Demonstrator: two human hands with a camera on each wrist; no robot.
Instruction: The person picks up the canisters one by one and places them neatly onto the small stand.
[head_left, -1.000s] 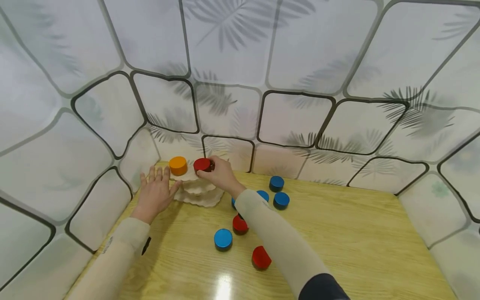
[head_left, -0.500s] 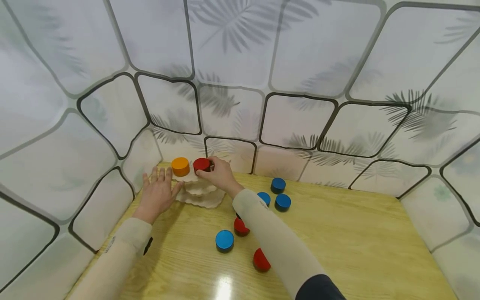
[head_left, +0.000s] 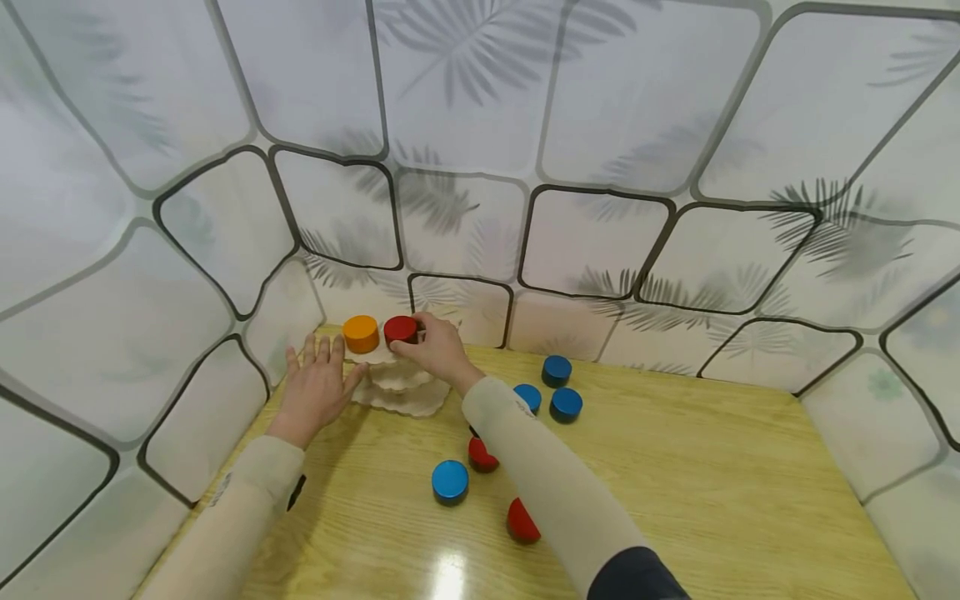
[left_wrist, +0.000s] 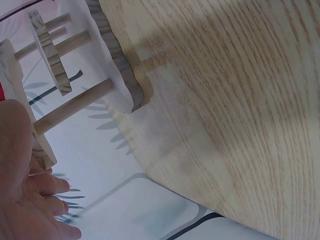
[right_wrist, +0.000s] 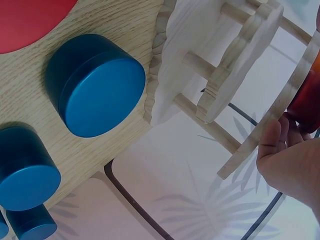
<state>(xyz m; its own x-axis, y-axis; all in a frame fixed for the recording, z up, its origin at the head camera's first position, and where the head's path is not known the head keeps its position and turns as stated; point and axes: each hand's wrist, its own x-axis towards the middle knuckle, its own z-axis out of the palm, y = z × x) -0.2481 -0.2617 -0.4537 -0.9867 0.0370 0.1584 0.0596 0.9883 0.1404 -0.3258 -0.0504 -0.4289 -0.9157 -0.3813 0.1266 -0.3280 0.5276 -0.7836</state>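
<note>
A tiered wooden stand (head_left: 405, 400) with wavy edges and round posts sits in the table's back left corner. On its top tier is an orange round tin (head_left: 361, 333). Just right of that, my right hand (head_left: 442, 354) pinches a red round tin (head_left: 400, 328) between thumb and fingers at the top tier; in the right wrist view the red tin (right_wrist: 307, 102) is partly cut off. My left hand (head_left: 315, 396) lies at the stand's left side with fingers straight and spread. Its thumb reaches the top tier's front edge, and the left wrist view shows the fingers (left_wrist: 52, 185) beside that tier.
Several blue tins (head_left: 566, 405) stand on the wooden table (head_left: 712, 475) right of the stand, and one blue tin (head_left: 450, 482) is nearer the front. Two red tins (head_left: 482, 454) are partly behind my right sleeve (head_left: 555, 467). Patterned walls (head_left: 592, 242) enclose the table.
The red tin has shifted slightly left toward the orange tin, with my right hand still holding it. My left hand has stayed in place beside the stand.
</note>
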